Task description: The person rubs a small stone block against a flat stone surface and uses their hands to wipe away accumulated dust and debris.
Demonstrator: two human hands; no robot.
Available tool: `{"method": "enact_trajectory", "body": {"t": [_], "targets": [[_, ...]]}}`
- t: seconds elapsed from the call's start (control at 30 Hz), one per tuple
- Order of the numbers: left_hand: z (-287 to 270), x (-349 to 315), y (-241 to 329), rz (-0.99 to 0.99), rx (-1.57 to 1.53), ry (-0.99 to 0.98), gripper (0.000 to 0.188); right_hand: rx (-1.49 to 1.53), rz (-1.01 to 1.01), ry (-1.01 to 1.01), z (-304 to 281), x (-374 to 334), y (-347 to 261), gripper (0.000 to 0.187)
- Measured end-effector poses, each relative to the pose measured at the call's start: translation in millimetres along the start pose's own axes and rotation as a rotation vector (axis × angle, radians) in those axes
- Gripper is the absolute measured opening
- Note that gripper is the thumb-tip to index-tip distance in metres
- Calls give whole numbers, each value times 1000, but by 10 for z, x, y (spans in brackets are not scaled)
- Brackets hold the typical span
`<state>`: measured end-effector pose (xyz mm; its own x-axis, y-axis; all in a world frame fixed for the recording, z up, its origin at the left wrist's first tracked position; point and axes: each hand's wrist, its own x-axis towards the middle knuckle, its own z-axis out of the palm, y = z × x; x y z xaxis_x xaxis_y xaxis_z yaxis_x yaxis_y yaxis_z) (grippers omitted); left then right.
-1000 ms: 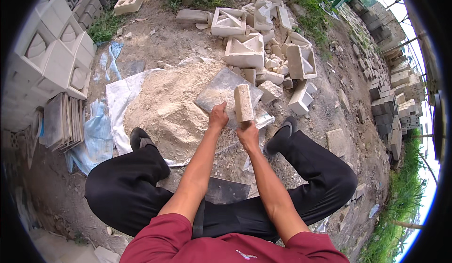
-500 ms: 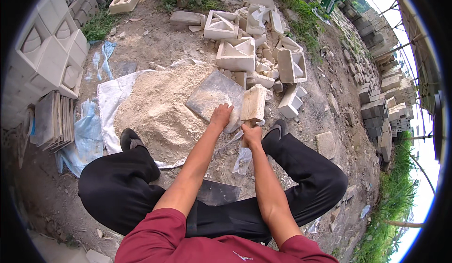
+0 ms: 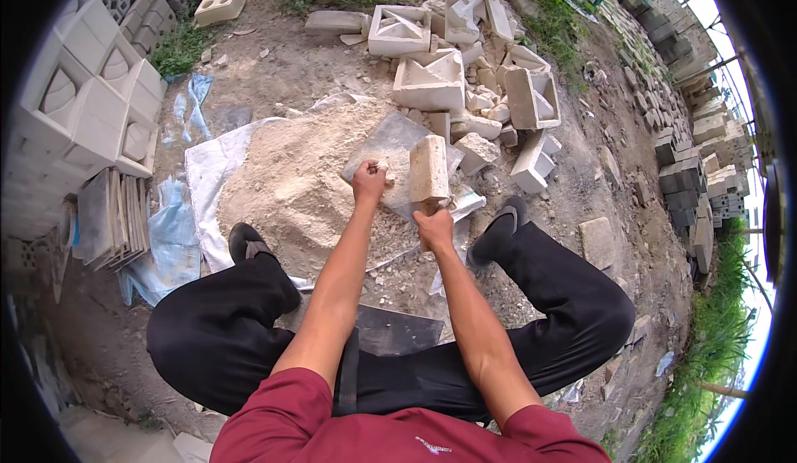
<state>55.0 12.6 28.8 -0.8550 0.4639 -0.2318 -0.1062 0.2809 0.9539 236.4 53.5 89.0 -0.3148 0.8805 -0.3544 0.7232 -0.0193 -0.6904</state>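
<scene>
The mallet [image 3: 429, 168] is held by its short handle in the right hand [image 3: 435, 229], which is closed around it. The pale, block-shaped head is positioned over the right part of the grey plate [image 3: 390, 137]; contact with the plate cannot be confirmed. The left hand [image 3: 369, 182] is held over the plate's left part with fingers curled; a small pale lump [image 3: 388, 178] is seen at the fingertips, but whether it is gripped cannot be told.

Half a second ago, the head was located at the plate's right edge and the left fingers were spread. The head has since been returned over the plate. Clearance between head and left fingers is therefore judged to require attention. The plate is placed against the powder pile [image 3: 286, 168].
</scene>
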Motion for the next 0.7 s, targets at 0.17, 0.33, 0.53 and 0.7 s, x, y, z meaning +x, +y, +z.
{"method": "enact_trajectory", "body": {"t": [0.17,0.33,0.53,0.7], "targets": [[-127,172,-323,18,-239,111,35,-24,-157,28,192,-202,-385,53],[-115,-78,-251,-62,-217,172,30,-53,-194,41,216,-268,-543,50],[-201,-159,-340,-88,-133,179,31,-279,-144,-85,277,-250,-502,51],[-51,-251,-345,-50,-75,115,29,-118,-223,-31,197,-156,-523,50]]}}
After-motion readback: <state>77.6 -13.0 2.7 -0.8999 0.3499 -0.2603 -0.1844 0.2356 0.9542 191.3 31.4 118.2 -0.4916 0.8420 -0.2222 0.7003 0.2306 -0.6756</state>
